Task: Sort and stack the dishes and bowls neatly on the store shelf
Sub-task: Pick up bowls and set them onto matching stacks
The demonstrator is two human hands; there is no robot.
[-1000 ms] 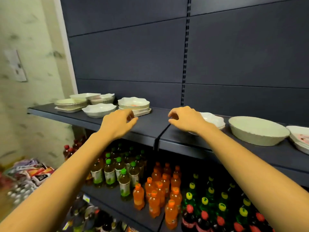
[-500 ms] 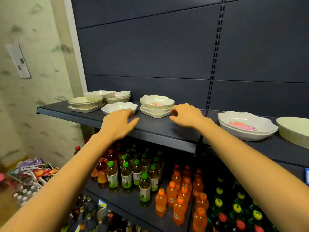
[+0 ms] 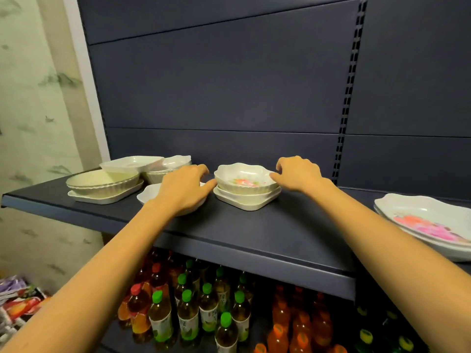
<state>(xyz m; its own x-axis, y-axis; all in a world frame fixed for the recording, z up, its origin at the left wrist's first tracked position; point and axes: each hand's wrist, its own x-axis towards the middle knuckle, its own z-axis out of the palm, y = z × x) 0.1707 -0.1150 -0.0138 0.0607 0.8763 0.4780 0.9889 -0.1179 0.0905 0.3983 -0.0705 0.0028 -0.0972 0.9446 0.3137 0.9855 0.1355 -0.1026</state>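
Head view: left grip (image 3: 184, 190) and right grip (image 3: 298, 174) flank the floral bowl stack (image 3: 245, 185) on the shelf (image 3: 254, 231), both loosely wide, fingertips at its rim, evidently set to lift it level.

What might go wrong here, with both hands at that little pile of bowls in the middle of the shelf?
1. The stack mixes shapes, a scalloped flowered bowl above a square dish. Gripped from the sides by the left hand and right hand, layers might slide apart.
2. The left wrist lies over a white bowl; a nudge could knock it off the shelf toward the bottles below.
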